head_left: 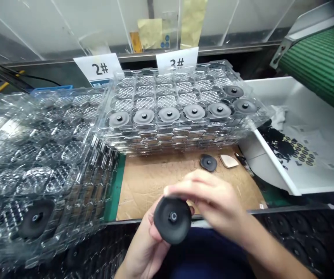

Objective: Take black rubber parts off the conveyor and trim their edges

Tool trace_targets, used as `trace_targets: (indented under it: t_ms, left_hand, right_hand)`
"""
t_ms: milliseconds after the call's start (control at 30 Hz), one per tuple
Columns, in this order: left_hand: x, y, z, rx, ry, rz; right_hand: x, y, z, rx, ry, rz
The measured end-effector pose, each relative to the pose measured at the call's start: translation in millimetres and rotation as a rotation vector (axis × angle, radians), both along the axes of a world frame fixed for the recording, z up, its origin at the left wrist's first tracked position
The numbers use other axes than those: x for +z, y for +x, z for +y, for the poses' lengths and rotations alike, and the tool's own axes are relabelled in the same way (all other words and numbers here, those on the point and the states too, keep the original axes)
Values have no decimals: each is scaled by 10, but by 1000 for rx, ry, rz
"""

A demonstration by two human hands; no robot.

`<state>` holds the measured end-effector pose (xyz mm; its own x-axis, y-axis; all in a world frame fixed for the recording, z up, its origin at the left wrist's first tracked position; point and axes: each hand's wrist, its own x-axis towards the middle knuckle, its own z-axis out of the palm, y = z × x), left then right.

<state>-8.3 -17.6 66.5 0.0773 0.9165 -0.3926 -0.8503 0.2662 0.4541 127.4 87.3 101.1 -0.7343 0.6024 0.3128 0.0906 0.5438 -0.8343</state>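
A round black disc [172, 221] with a small metal-tipped hub at its centre faces up toward me. My left hand [147, 240] grips it from below and the left, thumb at its lower left edge. From the right, my right hand [213, 197] has its fingers at the disc's upper rim; they are bent and slightly blurred, and part of them is hidden behind the disc. Just beyond my right hand, a similar black disc [208, 162] lies on the cardboard [143, 174], beside a cream-coloured wedge-shaped pad [229, 161].
Stacked clear trays [167, 130] at the back hold several discs along the front and right. More clear trays [76, 182] stand left, one disc [35, 219] in front. A white bin [277, 162] at right contains small black pieces. A green ribbed roll [321, 66] overhangs it.
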Motion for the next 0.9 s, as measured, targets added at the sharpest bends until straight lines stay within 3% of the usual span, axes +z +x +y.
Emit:
trace_targets:
  t_ms: [100, 267, 333, 400, 500, 567, 633, 700, 767, 900]
  left_hand:
    - [-2, -52, -67, 2, 28, -88]
    - [-1, -95, -118, 9, 51, -145]
    - [15, -82, -100, 9, 36, -142]
    - [41, -53, -70, 4, 11, -121]
    - [96, 8, -23, 20, -24, -66]
    - [134, 47, -1, 24, -37, -39]
    - [168, 74, 7, 24, -65, -4]
    - [188, 89, 3, 40, -88, 51]
    - [185, 99, -3, 77, -86, 87]
    - [98, 106, 4, 98, -89, 86]
  right_hand:
    - [-233, 155, 2, -248, -175, -117]
    - [-757, 345, -256, -281, -394, -280]
    - [-808, 400, -310, -311, -398, -295]
    - [-665, 438, -323, -368, -369, -290]
    - [-196, 411, -330, -437, -129, -166]
    - [97, 326, -334, -319, 149, -32]
    - [256, 227, -319, -161, 310, -5]
    - [282, 158, -292, -126, 330, -110]
    - [242, 125, -276, -186, 301, -178]
    - [112, 92, -217, -125, 182, -7]
